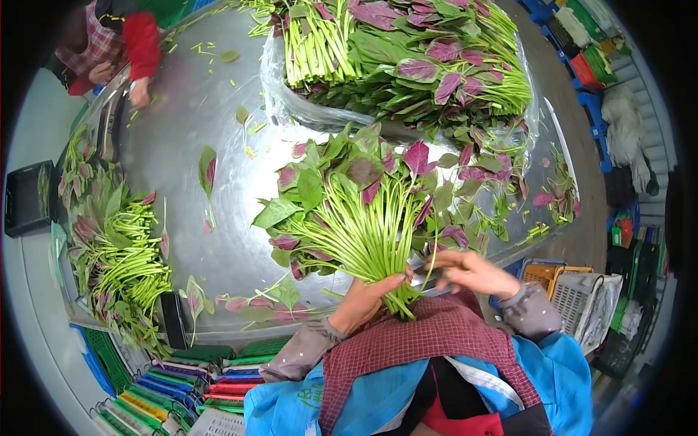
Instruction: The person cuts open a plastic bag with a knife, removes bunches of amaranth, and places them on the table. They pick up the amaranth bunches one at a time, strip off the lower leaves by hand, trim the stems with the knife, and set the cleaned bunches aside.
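My left hand (369, 301) is wrapped round the lower stems of a big bunch of red-green amaranth (374, 225). The bunch leans over the table, its leaves fanned away from me and its cut ends close to my checked apron (414, 334). To the right of the stems is my right hand (476, 275), its fingers partly bent and apart. Its fingertips come right up to a single stray stem (435, 251) at the bunch's edge. Loose amaranth leaves (454, 234) lie on the metal table (240, 167) around and beyond the bunch.
A large amaranth pile (429, 58) in clear plastic fills the far side. Another amaranth heap (123, 254) lies left, beside a black upright object (174, 321). A co-worker's red sleeve (142, 43) shows at the far left corner. Crates (571, 291) stand right; coloured crates (145, 403) sit below.
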Action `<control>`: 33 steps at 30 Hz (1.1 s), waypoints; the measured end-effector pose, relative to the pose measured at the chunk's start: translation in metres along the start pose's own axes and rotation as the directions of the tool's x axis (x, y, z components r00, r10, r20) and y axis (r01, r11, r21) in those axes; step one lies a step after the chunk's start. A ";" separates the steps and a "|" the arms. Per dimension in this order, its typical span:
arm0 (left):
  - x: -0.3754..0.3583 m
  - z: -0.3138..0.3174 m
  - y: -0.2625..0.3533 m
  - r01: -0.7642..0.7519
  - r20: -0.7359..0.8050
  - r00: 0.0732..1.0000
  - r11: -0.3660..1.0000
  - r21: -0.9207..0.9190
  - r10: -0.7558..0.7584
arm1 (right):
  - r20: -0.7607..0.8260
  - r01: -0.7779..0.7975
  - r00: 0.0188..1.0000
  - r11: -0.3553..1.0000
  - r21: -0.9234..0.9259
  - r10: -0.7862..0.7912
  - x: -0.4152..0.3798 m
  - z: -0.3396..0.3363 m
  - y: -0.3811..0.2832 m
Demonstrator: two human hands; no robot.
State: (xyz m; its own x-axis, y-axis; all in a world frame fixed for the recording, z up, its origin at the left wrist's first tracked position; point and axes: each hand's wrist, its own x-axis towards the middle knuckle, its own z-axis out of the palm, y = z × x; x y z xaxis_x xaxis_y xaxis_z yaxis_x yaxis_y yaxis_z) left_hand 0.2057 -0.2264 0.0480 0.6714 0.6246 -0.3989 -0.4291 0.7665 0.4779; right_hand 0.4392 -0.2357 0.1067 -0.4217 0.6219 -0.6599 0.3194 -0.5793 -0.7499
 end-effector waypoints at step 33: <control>0.000 0.023 -0.020 -0.091 -0.125 0.988 0.995 0.035 0.095 | -0.088 0.314 0.658 0.379 -0.871 -0.748 0.121 -0.027 -0.065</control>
State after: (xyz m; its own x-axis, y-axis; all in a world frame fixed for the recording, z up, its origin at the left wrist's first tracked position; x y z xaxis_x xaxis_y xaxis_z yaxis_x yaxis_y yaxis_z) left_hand 0.2282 -0.2456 0.0566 0.5466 0.7085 -0.4465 -0.4670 0.7004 0.5397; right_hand 0.3904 -0.1079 0.0744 -0.4413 0.8890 0.1221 0.7276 0.4342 -0.5311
